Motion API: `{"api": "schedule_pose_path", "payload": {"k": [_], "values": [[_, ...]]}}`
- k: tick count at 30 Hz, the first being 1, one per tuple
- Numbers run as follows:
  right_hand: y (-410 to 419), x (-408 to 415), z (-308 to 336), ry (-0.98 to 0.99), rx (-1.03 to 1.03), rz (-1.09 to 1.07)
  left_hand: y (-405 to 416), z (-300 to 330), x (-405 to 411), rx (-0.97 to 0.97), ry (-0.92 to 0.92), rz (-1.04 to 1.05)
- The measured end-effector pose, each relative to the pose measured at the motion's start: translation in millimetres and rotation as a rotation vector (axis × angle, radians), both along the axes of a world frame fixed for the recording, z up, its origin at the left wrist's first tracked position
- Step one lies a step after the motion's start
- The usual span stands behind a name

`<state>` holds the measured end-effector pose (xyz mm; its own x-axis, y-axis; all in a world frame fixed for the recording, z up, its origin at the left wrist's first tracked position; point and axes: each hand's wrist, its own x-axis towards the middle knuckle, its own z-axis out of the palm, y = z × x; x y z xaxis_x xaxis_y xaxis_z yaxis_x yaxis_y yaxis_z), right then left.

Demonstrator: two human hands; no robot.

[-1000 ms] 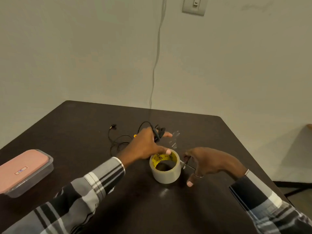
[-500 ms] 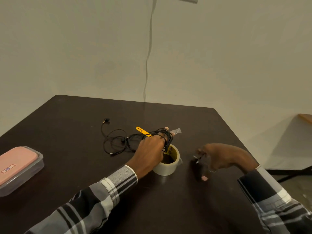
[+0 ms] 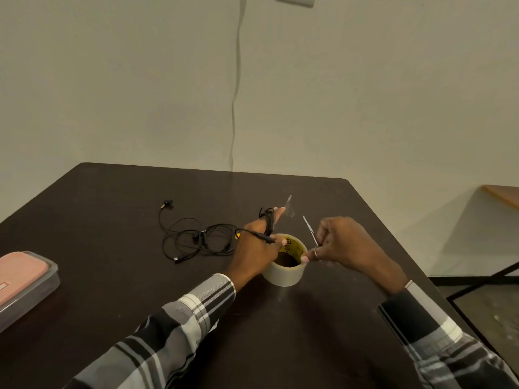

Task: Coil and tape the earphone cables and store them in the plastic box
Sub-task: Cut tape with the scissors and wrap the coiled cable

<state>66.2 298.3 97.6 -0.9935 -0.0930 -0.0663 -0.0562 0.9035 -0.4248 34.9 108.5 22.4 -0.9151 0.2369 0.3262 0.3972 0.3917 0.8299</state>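
Hands meet at the tape roll (image 3: 285,263) on the table (image 3: 112,209): left hand (image 3: 257,248) holds coiled earphone cable (image 3: 196,240), right hand (image 3: 341,244) grips scissors (image 3: 310,230). Plastic box (image 3: 25,284) lies far left.

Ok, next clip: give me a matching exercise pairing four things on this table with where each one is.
1. clear plastic box with pink lid
2. roll of clear tape with yellow core
3. loose black earphone cable
4. thin metal scissors

A. in the right hand
B. table's left edge
C. between both hands
D. lying left of the left hand

Pairs: 1-B, 2-C, 3-D, 4-A
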Motion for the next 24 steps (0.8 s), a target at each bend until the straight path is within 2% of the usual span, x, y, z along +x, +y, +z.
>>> {"api": "schedule_pose_path", "payload": {"k": [6,12,20,24], "values": [[-19.7,-3.7,-5.6,0.072,0.08,0.012,5.0,4.9,7.8,0.311,-0.134,-0.021],[-32.5,-2.3,-15.6,0.083,0.081,0.062,5.9,9.6,1.9,0.391,-0.218,0.013],[-23.0,1.2,-5.8,-0.102,-0.18,0.056,7.0,18.6,1.6,0.498,-0.287,-0.021],[-24.2,-0.2,-5.1,-0.093,-0.131,0.034,7.8,19.6,-0.5,0.539,-0.314,-0.036]]}}
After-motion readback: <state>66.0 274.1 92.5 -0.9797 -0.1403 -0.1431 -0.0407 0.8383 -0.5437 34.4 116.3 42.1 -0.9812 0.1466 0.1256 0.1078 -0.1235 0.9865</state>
